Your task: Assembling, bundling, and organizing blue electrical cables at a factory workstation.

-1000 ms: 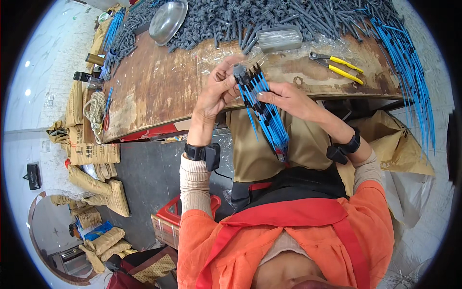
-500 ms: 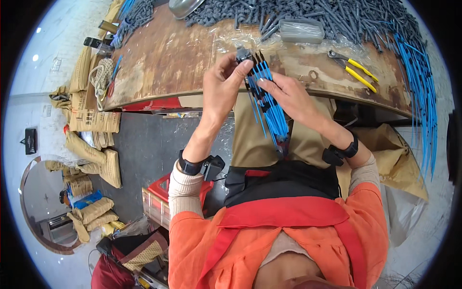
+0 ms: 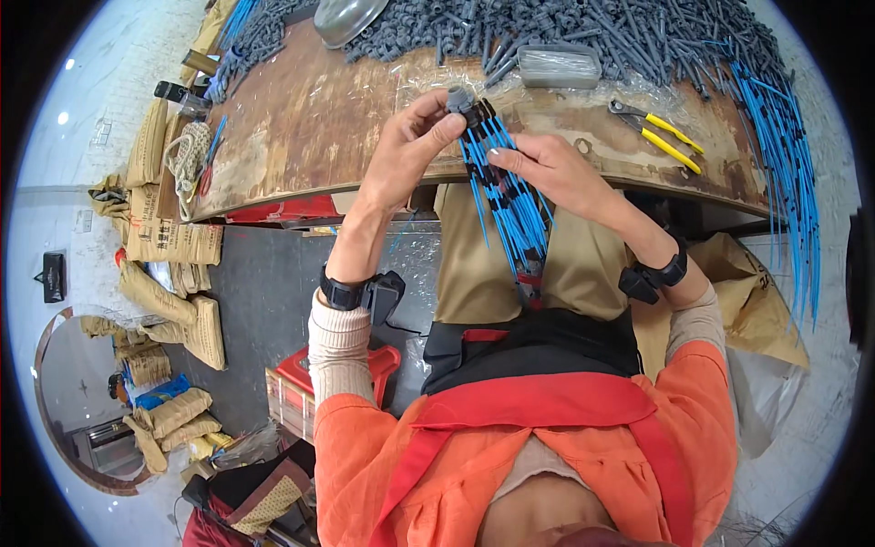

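Observation:
My left hand [image 3: 408, 150] is closed around a small cluster of grey plastic fittings [image 3: 461, 100] above the table's near edge, thumb on top. From there a bundle of thin blue rods with black sections [image 3: 510, 214] runs down between my knees toward my lap. My right hand [image 3: 558, 175] grips the upper right side of this bundle, its thumb laid across the rods and the other fingers hidden beneath. Several black-tipped rod ends [image 3: 492, 117] stick up between both hands. Where the rods meet the grey fittings is too small to make out.
A heap of grey plastic parts [image 3: 583, 27] covers the table's far side, beside a clear plastic box [image 3: 559, 67] and a metal bowl [image 3: 348, 18]. Yellow-handled pliers [image 3: 658, 135] lie at right. More blue rods [image 3: 788, 182] hang off the right edge. Rope [image 3: 189, 155] lies at left.
My left hand has shifted slightly left with the grey fittings. The lower rods are spread a little wider. My right hand stays on the bundle, and the whole view has moved slightly.

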`<state>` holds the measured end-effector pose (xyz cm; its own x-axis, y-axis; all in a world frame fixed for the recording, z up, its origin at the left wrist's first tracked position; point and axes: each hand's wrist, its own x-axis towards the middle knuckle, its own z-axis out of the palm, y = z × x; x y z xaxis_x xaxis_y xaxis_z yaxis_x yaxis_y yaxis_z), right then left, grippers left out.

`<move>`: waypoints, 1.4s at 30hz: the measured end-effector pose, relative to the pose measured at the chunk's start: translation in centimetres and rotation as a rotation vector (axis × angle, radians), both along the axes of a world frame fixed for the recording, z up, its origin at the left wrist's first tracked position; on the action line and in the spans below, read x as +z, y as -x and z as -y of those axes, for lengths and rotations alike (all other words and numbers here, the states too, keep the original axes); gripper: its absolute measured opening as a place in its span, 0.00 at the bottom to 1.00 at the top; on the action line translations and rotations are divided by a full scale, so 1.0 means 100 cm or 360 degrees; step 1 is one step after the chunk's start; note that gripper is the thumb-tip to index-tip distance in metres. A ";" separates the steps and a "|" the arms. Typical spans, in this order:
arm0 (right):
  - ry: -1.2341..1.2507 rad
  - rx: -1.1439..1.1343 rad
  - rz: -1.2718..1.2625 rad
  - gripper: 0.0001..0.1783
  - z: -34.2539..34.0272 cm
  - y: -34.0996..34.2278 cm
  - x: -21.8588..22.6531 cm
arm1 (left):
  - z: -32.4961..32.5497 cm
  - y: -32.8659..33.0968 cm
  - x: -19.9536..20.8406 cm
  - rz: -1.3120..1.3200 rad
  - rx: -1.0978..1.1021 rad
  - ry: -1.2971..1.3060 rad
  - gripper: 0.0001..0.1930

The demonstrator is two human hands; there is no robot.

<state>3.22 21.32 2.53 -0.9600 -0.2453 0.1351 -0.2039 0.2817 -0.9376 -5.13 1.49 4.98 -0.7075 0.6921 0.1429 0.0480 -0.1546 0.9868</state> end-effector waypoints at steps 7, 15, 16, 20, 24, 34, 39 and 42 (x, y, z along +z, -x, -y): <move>-0.0182 -0.0106 -0.0038 0.20 0.000 0.009 0.035 | -0.010 -0.006 0.021 -0.0096 0.0276 -0.0153 0.20; -0.0055 -0.0248 -0.0077 0.19 0.019 -0.016 0.016 | -0.008 -0.036 0.014 -0.0385 0.0408 0.0108 0.17; -0.0057 -0.0246 -0.0081 0.19 0.020 -0.018 0.023 | -0.009 -0.040 0.020 -0.0388 0.0411 0.0105 0.17; -0.0274 -0.0229 -0.0315 0.19 0.024 -0.020 0.053 | -0.009 -0.052 0.047 -0.0492 0.0594 0.0143 0.16; -0.0001 -0.0155 -0.0028 0.18 0.037 -0.038 0.029 | 0.001 -0.064 0.018 -0.0452 0.0728 0.0202 0.13; -0.0037 -0.0239 -0.0258 0.13 0.058 -0.053 0.016 | 0.039 -0.081 0.009 0.0057 0.0371 -0.0144 0.17; -0.0169 -0.0136 -0.0205 0.14 0.068 -0.047 0.018 | 0.057 -0.077 0.001 0.0186 0.0289 -0.0233 0.20; -0.0088 -0.0014 -0.0122 0.14 0.072 -0.041 0.017 | 0.072 -0.075 0.000 0.0106 0.0221 -0.0194 0.21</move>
<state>7.29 14.16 4.18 -0.9495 -0.2462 0.1946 -0.2717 0.3345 -0.9024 2.34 -5.74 4.97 -0.8057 0.5677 0.1693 0.0124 -0.2695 0.9629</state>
